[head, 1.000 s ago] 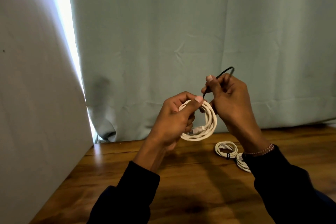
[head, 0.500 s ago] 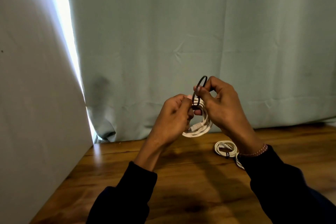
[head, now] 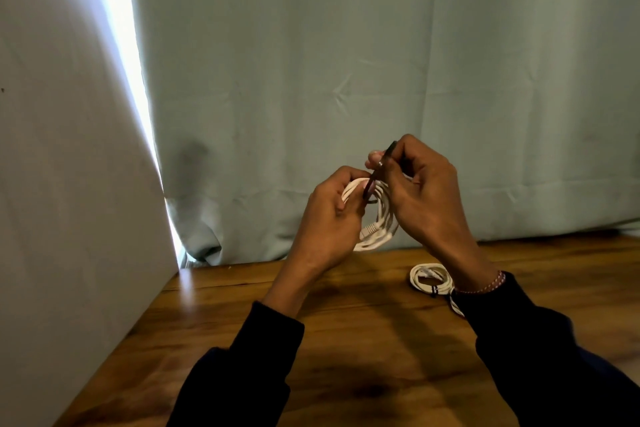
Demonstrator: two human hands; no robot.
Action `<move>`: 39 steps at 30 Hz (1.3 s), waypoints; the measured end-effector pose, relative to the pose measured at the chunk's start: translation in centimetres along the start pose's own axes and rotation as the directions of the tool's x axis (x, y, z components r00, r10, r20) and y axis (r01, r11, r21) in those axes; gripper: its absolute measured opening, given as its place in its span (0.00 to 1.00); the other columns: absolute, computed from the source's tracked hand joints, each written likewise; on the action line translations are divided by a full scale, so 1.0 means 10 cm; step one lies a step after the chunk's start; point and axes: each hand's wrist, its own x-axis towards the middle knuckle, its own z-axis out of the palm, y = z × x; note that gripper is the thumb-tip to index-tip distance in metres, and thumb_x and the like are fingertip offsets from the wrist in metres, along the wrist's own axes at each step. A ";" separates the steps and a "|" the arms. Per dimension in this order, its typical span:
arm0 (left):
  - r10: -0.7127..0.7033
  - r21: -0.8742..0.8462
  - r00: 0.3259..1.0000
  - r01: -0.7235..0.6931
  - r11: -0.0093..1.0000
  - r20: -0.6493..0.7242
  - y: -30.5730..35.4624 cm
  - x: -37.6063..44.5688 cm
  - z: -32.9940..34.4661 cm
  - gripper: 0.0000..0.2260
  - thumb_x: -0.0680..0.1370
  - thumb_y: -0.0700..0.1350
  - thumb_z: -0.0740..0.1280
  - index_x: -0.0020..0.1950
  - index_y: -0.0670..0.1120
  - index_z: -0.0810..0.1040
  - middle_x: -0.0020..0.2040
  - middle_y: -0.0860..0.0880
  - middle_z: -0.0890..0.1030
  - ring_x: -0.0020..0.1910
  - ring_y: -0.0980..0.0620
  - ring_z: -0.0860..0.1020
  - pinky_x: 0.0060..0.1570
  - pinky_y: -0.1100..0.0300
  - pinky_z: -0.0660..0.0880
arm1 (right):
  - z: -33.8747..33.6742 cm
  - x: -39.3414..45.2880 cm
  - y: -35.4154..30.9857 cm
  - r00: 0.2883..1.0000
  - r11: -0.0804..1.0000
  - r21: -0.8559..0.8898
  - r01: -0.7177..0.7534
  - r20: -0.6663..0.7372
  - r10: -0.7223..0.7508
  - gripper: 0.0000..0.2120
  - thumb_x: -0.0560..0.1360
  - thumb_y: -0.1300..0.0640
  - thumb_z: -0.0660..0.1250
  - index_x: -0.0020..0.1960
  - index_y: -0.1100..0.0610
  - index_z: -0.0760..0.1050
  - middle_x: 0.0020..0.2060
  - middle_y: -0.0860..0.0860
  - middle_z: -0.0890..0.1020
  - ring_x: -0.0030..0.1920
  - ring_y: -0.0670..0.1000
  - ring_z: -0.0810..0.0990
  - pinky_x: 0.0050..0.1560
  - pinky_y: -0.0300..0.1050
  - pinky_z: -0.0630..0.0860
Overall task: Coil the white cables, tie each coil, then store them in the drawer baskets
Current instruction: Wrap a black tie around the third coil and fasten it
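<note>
Right now the coil (head: 375,218) hangs above the worktop (head: 346,340), between both hands. The left hand (head: 329,222) grips its upper left rim, fingers curled round the strands. The right hand (head: 420,191) pinches the tie (head: 375,177), a dark strap running steeply from its fingertips down-left across the coil's top. So the tie crosses the strands just right of the left thumb, and wrapping it likely falls to the right hand. Two more coils (head: 431,279) lie near the right wrist.
</note>
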 end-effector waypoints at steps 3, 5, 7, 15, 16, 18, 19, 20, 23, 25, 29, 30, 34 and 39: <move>-0.004 0.031 0.999 0.006 1.000 -0.053 -0.02 0.01 0.02 0.08 0.83 0.43 0.63 0.61 0.46 0.78 0.42 0.53 0.80 0.33 0.59 0.78 0.34 0.69 0.75 | 0.02 -0.03 -0.02 0.998 0.998 0.010 0.062 0.025 -0.062 0.07 0.81 0.57 0.66 0.44 0.58 0.75 0.40 0.44 0.83 0.43 0.41 0.83 0.40 0.34 0.81; -0.026 0.014 0.998 0.027 1.000 -0.062 -0.04 0.01 0.03 0.08 0.83 0.41 0.64 0.61 0.45 0.78 0.44 0.51 0.80 0.34 0.57 0.78 0.35 0.69 0.76 | 0.03 -0.03 -0.01 0.991 0.992 -0.009 0.124 0.049 -0.124 0.07 0.81 0.59 0.67 0.45 0.59 0.76 0.40 0.49 0.83 0.44 0.46 0.84 0.42 0.42 0.83; -0.036 0.001 0.997 0.037 0.999 -0.069 -0.05 0.01 0.01 0.08 0.83 0.42 0.63 0.60 0.44 0.78 0.42 0.51 0.79 0.31 0.58 0.76 0.32 0.69 0.73 | 0.03 -0.04 -0.02 0.987 0.988 -0.019 0.155 0.056 -0.153 0.07 0.80 0.58 0.67 0.45 0.59 0.76 0.40 0.51 0.83 0.43 0.49 0.84 0.44 0.48 0.83; -0.006 -0.063 1.000 0.005 0.998 -0.009 0.10 -0.02 0.04 0.08 0.83 0.48 0.63 0.58 0.48 0.78 0.45 0.51 0.82 0.32 0.61 0.76 0.33 0.65 0.72 | -0.07 0.04 -0.04 0.999 1.000 0.000 0.002 -0.044 -0.002 0.12 0.79 0.51 0.69 0.42 0.57 0.75 0.39 0.50 0.84 0.37 0.57 0.85 0.35 0.61 0.81; 0.021 -0.064 1.000 -0.021 0.998 0.013 0.13 -0.04 0.04 0.08 0.83 0.48 0.63 0.58 0.47 0.79 0.43 0.53 0.82 0.30 0.62 0.75 0.33 0.65 0.71 | -0.10 0.05 -0.04 0.999 1.000 -0.010 -0.021 -0.049 0.020 0.12 0.79 0.50 0.69 0.42 0.58 0.76 0.38 0.49 0.84 0.36 0.53 0.85 0.35 0.59 0.82; 0.050 -0.063 0.998 -0.047 0.997 0.047 0.16 -0.05 0.04 0.08 0.84 0.46 0.62 0.57 0.44 0.78 0.36 0.58 0.80 0.27 0.62 0.73 0.31 0.66 0.69 | -0.12 0.06 -0.05 0.998 0.998 -0.009 -0.054 -0.040 0.054 0.12 0.78 0.51 0.69 0.43 0.59 0.77 0.39 0.50 0.84 0.35 0.48 0.85 0.33 0.51 0.83; 0.052 -0.056 0.997 -0.048 0.997 0.063 0.16 -0.05 0.04 0.08 0.84 0.44 0.62 0.56 0.42 0.78 0.33 0.60 0.79 0.26 0.62 0.73 0.31 0.65 0.68 | -0.13 0.06 -0.04 0.997 0.997 -0.006 -0.073 -0.030 0.073 0.11 0.78 0.51 0.70 0.43 0.59 0.78 0.39 0.50 0.85 0.35 0.46 0.85 0.31 0.47 0.82; 0.056 -0.043 0.995 -0.053 0.998 0.079 0.16 -0.06 0.03 0.08 0.84 0.43 0.61 0.56 0.42 0.78 0.31 0.62 0.78 0.25 0.61 0.72 0.30 0.65 0.69 | -0.13 0.06 -0.04 0.996 0.996 -0.001 -0.091 -0.019 0.091 0.11 0.78 0.52 0.70 0.42 0.59 0.78 0.40 0.51 0.85 0.35 0.45 0.84 0.29 0.42 0.81; 0.093 0.004 0.989 -0.095 0.996 0.118 0.18 -0.09 0.02 0.07 0.84 0.42 0.60 0.56 0.43 0.77 0.31 0.64 0.77 0.28 0.62 0.73 0.31 0.65 0.70 | -0.13 0.07 -0.01 0.985 0.984 0.046 -0.171 0.023 0.170 0.11 0.77 0.53 0.71 0.41 0.59 0.79 0.40 0.53 0.85 0.34 0.47 0.85 0.29 0.39 0.80; 0.102 0.006 0.986 -0.103 0.995 0.134 0.18 -0.10 0.02 0.07 0.84 0.44 0.61 0.56 0.44 0.77 0.33 0.62 0.78 0.29 0.62 0.74 0.32 0.63 0.72 | -0.14 0.08 0.00 0.975 0.972 0.078 -0.220 0.043 0.218 0.11 0.77 0.53 0.72 0.41 0.59 0.79 0.40 0.53 0.85 0.34 0.49 0.85 0.30 0.44 0.81; 0.076 0.014 0.993 -0.077 0.997 0.093 0.15 -0.08 0.06 0.06 0.84 0.44 0.62 0.54 0.46 0.78 0.36 0.60 0.79 0.32 0.62 0.76 0.32 0.61 0.75 | -0.12 0.08 0.00 0.978 0.977 0.045 -0.210 0.030 0.209 0.11 0.77 0.53 0.71 0.41 0.59 0.80 0.39 0.52 0.85 0.33 0.47 0.85 0.28 0.39 0.79; 0.065 0.024 0.996 -0.066 0.998 0.062 0.15 -0.08 0.08 0.06 0.84 0.43 0.62 0.55 0.47 0.79 0.37 0.60 0.79 0.34 0.63 0.77 0.33 0.66 0.74 | -0.12 0.08 0.00 0.980 0.979 0.032 -0.201 0.018 0.201 0.10 0.77 0.52 0.71 0.41 0.58 0.80 0.40 0.52 0.85 0.33 0.46 0.85 0.30 0.40 0.80; 0.046 0.092 0.996 -0.039 0.995 -0.075 0.11 -0.05 0.13 0.06 0.83 0.44 0.63 0.57 0.50 0.79 0.44 0.56 0.82 0.44 0.61 0.79 0.39 0.64 0.77 | -0.15 0.07 -0.06 0.989 0.988 0.047 -0.148 0.034 0.146 0.11 0.78 0.51 0.70 0.41 0.57 0.78 0.40 0.48 0.86 0.40 0.44 0.86 0.44 0.55 0.84; -0.054 0.027 0.988 0.059 0.998 -0.145 0.04 -0.02 0.08 0.07 0.83 0.44 0.63 0.57 0.49 0.80 0.40 0.55 0.80 0.37 0.59 0.78 0.33 0.66 0.74 | -0.07 -0.03 -0.13 0.998 1.000 0.010 0.012 0.057 -0.013 0.15 0.77 0.47 0.67 0.42 0.59 0.77 0.38 0.53 0.84 0.42 0.51 0.84 0.42 0.57 0.82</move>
